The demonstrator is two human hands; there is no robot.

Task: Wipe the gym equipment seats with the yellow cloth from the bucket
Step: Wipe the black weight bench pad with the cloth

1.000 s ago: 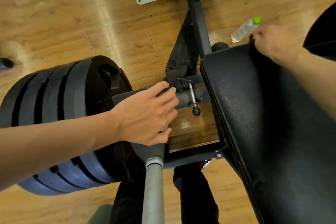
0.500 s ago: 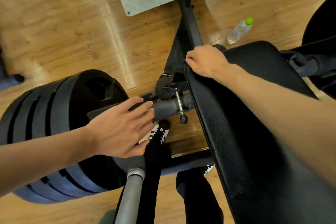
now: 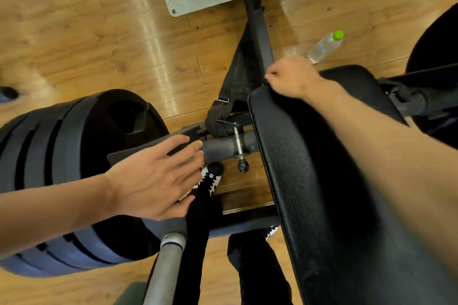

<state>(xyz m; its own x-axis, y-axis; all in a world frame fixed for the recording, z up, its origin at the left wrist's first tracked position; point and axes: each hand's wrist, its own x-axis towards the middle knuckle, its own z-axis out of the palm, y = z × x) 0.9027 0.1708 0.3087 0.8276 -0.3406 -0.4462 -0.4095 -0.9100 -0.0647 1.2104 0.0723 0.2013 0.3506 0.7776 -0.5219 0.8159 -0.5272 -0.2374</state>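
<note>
The weight plates point(image 3: 62, 156) stand left of the long black seat point(image 3: 322, 193). The left hand point(image 3: 153, 181) lies open, fingers straight, over the frame bar point(image 3: 223, 146). The right hand point(image 3: 295, 77) curls at the seat's far corner (whether it grips anything cannot be told). No yellow cloth or bucket shows, so fetching it likely comes first, then long overlapping strokes.

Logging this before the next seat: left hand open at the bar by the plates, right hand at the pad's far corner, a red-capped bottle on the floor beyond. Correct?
No: the bottle has a green cap, not red, as the head view shows. The rest stands: left hand open at the bar by the plates, right hand at the far corner of the pad, bottle on the floor beyond.
</note>
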